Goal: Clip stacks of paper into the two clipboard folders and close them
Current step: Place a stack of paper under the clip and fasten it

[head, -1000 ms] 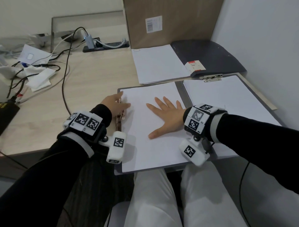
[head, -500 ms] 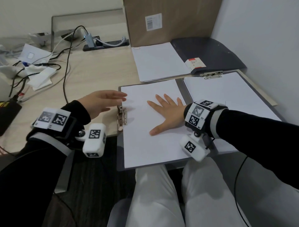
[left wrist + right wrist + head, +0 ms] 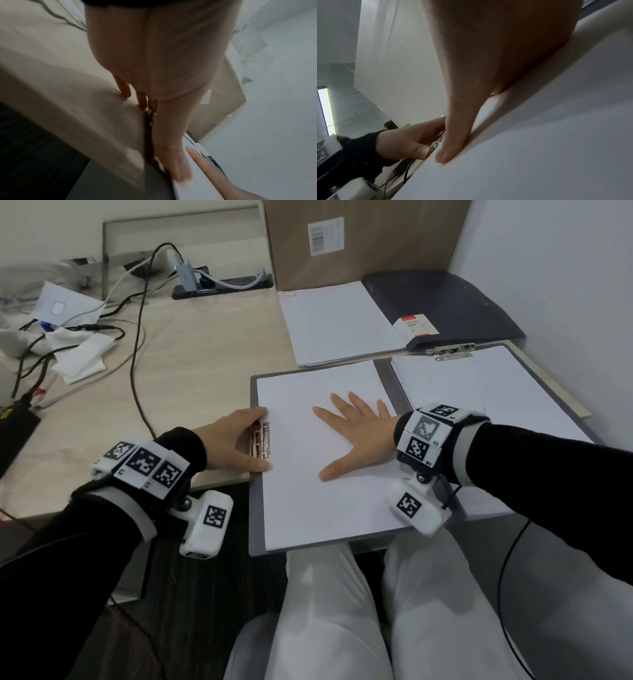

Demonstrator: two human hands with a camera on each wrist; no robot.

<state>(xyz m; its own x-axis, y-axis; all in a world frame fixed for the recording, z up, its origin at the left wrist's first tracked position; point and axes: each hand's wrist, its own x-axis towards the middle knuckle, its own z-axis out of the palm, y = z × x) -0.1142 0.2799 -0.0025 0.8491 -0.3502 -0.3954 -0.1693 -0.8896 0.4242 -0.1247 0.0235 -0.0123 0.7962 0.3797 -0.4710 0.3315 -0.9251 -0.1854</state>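
At the far left edge of the tabletop (image 3: 191,378) I see a tangle of cables (image 3: 137,313) and some loose white tissues (image 3: 82,357), with a power strip (image 3: 222,285) toward the back edge. My left hand (image 3: 233,440) sits at the front edge of the tabletop, fingers and thumb curved around the metal clip (image 3: 263,441) on the left rim of the open clipboard folder (image 3: 255,508); the thumb tip touches the paper just beside the clip, and from these views I cannot tell whether the clip is pressed open or closed. The folder overhangs the front edge above my lap, and a stack of paper (image 3: 308,501) lies on its left half. My right hand (image 3: 359,440) lies flat on that stack, fingers spread wide and straight, holding nothing. A second stack (image 3: 496,392) lies on the folder's right half. Behind the folder, a third stack of paper (image 3: 335,323) rests against a cardboard box (image 3: 370,241) at the back edge, and beside it, in the back right corner, lies a closed dark folder (image 3: 455,306) with a red-and-white label (image 3: 415,328) and a second metal clip (image 3: 450,351) at its near edge.
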